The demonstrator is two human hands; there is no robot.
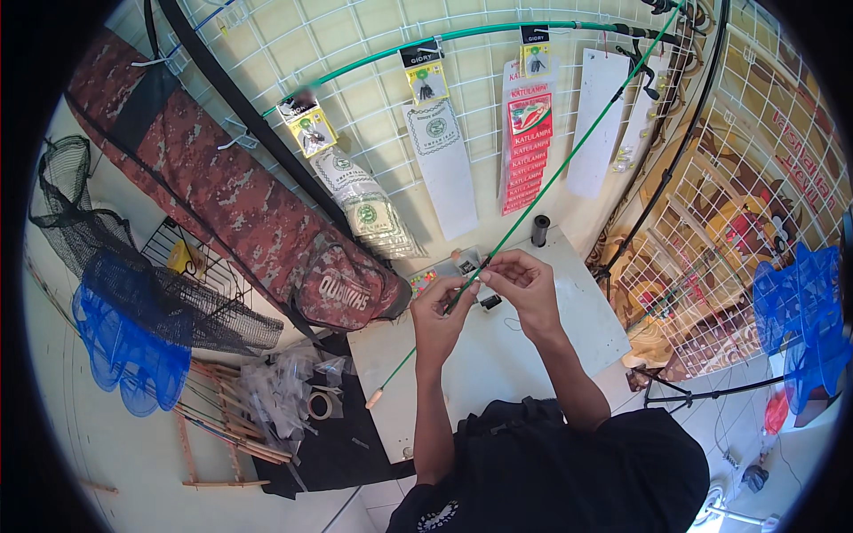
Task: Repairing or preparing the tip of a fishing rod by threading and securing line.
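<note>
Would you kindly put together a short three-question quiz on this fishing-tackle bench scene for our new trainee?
1. True or false: both hands meet at the thin green rod above the white table.
2. Which thing stands upright near the table's far edge? A) a small black spool B) a glass jar C) a hammer
3. Fill in: the camouflage rod bag lies to the person's ____.

Key:
1. True: the left hand and right hand pinch it together.
2. A
3. left
</note>
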